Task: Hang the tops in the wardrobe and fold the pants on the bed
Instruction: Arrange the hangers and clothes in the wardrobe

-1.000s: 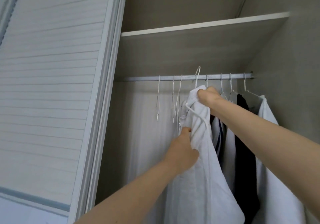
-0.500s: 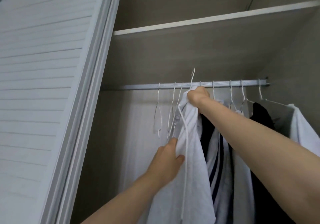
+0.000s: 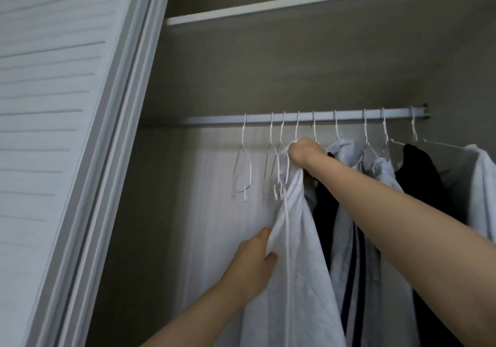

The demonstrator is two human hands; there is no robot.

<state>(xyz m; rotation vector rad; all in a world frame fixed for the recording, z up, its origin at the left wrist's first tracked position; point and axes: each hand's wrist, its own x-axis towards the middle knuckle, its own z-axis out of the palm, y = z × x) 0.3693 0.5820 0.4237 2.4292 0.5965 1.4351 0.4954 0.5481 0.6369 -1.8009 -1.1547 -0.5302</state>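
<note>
A white top (image 3: 298, 252) hangs on a white wire hanger whose hook sits over the wardrobe rail (image 3: 308, 117). My right hand (image 3: 303, 153) grips the top of the hanger and the garment's collar just under the rail. Lower down, my left hand (image 3: 255, 260) pinches the left edge of the white top. A white cord runs down the front of the garment.
Three empty wire hangers (image 3: 243, 169) hang left of the top. To its right hang a dark-striped white garment (image 3: 351, 252), a black top (image 3: 418, 169) and another white top (image 3: 480, 185). A shelf (image 3: 295, 2) runs above the rail. The slatted sliding door (image 3: 53, 105) stands at left.
The hanger's hook has gone from above the rail down onto it. My right hand followed it and my left hand slid lower on the garment's edge. The view tilted up.
</note>
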